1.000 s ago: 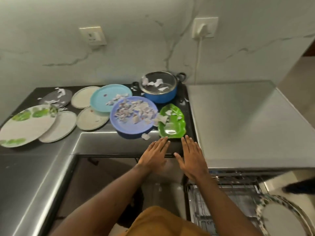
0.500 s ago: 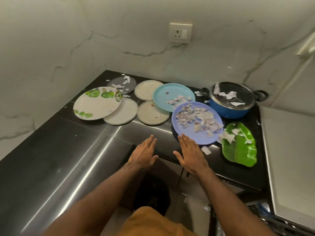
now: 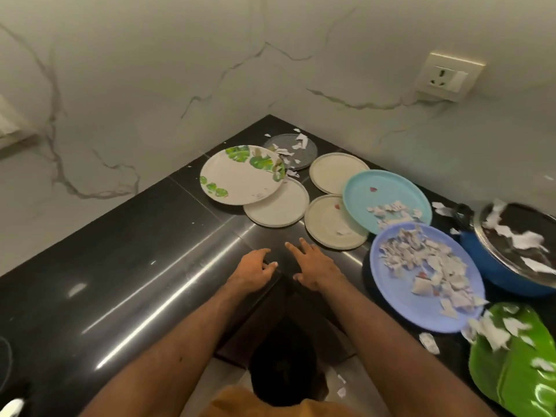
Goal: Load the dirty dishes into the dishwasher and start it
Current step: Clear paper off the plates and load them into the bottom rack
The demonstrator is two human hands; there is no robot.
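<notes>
Dishes, dirty, none loaded: leaf-print plate (image 3: 240, 176), grey plate (image 3: 293, 149), cream plates (image 3: 278, 206), turquoise plate (image 3: 388, 197), violet plate (image 3: 421, 296) heaped with scraps, blue pot (image 3: 493, 275), green leaf dish (image 3: 517, 371). All lie flat and overlapping on the black counter (image 3: 120, 266), centre to lower right, seemingly staged for pickup. Left hand (image 3: 254, 270) empty, fingers loosely bent at counter edge. Right hand (image 3: 313, 266) empty, fingers extended, apparently reaching for the plates. Dishwasher out of frame. Half a second earlier both hands lay nearer the violet plate, left fingers straight.
</notes>
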